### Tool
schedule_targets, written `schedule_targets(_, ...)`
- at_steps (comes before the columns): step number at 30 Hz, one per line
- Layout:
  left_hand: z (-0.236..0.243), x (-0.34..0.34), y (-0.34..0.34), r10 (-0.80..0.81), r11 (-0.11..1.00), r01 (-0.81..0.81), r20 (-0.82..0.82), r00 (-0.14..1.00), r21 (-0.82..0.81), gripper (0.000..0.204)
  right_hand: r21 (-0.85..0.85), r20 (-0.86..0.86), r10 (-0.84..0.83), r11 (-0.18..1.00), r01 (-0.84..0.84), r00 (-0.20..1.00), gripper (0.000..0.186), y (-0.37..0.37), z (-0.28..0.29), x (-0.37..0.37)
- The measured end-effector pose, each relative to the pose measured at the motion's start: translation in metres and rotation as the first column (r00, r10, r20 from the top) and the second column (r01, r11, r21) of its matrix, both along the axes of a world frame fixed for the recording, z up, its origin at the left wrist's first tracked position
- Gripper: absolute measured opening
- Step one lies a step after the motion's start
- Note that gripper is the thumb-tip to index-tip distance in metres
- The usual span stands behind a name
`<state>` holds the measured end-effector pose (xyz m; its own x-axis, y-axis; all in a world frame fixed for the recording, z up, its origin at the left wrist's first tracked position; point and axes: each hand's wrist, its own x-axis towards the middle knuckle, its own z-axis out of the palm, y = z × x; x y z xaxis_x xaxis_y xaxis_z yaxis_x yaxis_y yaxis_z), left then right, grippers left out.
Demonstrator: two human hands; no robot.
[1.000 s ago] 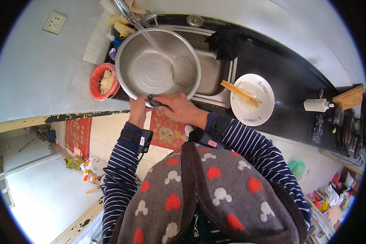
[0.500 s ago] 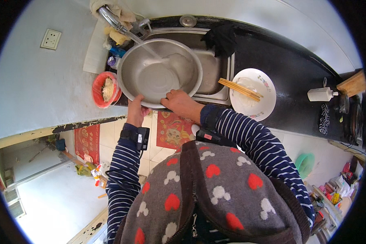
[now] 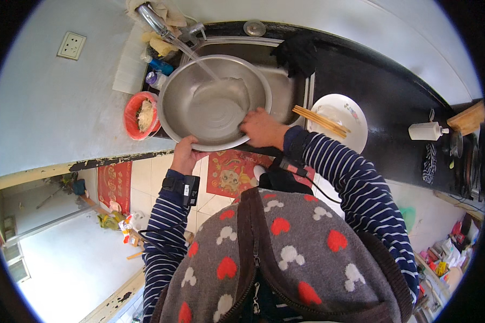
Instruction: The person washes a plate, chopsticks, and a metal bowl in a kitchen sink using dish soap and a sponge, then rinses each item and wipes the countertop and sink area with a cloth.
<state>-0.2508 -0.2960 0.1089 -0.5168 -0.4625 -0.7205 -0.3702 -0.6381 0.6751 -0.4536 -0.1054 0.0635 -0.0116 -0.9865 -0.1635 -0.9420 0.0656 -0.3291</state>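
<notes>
A large steel basin [image 3: 173,102] rests over the sink, with shallow water [image 3: 218,110] in its bottom. Water runs into it from the faucet [image 3: 155,22]. My left hand [image 3: 186,155] grips the near rim, thumb above and fingers curled around the edge. My right hand [image 3: 264,129] reaches over the right part of the rim, its fingers lying against the inner wall close to the water. Nothing shows in that hand, though its fingertips are partly hidden.
Left of the basin sits a red tub [image 3: 130,119] with pale scraps. To the right, a white plate [image 3: 354,129] carries several wooden chopsticks [image 3: 320,119]. A black cloth [image 3: 297,56] hangs over the sink edge. Farther right, a white bottle [image 3: 425,131] lies on the dark counter [image 3: 385,91].
My right hand has moved from the near rim to the right, its fingers now inside the basin. My left hand keeps its hold on the rim. The water has shifted slightly.
</notes>
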Motion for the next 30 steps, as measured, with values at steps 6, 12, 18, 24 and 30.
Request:
schedule_targets(6, 0.009, -0.013, -0.007, -0.035, 0.98, 0.045, 0.052, 0.998, -0.196, 0.033, -0.137, 0.436, 0.026, 0.99, 0.038, 0.9, 0.076, -0.021, -0.005, 0.034)
schedule_targets(12, 0.014, -0.018, -0.012, -0.106, 0.943, 0.117, 0.054, 0.993, -0.31, 0.043, 0.108, 0.334, -0.163, 0.985, 0.134, 0.928, 0.1, -0.026, -0.007, 0.044)
schedule_targets(18, 0.024, -0.016, -0.034, -0.096, 0.905, 0.128, 0.1, 0.99, -0.406, 0.055, 0.049, 0.016, -0.069, 0.997, 0.068, 0.998, 0.075, 0.01, 0.01, 0.016)
schedule_targets(24, 0.025, -0.018, -0.04, -0.098, 0.91, 0.135, 0.112, 0.989, -0.393, 0.059, -0.365, 0.248, -0.115, 0.909, 0.203, 0.962, 0.051, 0.002, 0.011, 0.083)
schedule_targets(30, 0.035, -0.01, -0.045, -0.061, 0.926, 0.109, 0.141, 0.988, -0.361, 0.062, -0.382, -0.207, -0.181, 0.92, 0.091, 0.962, 0.026, 0.025, -0.019, 0.014)
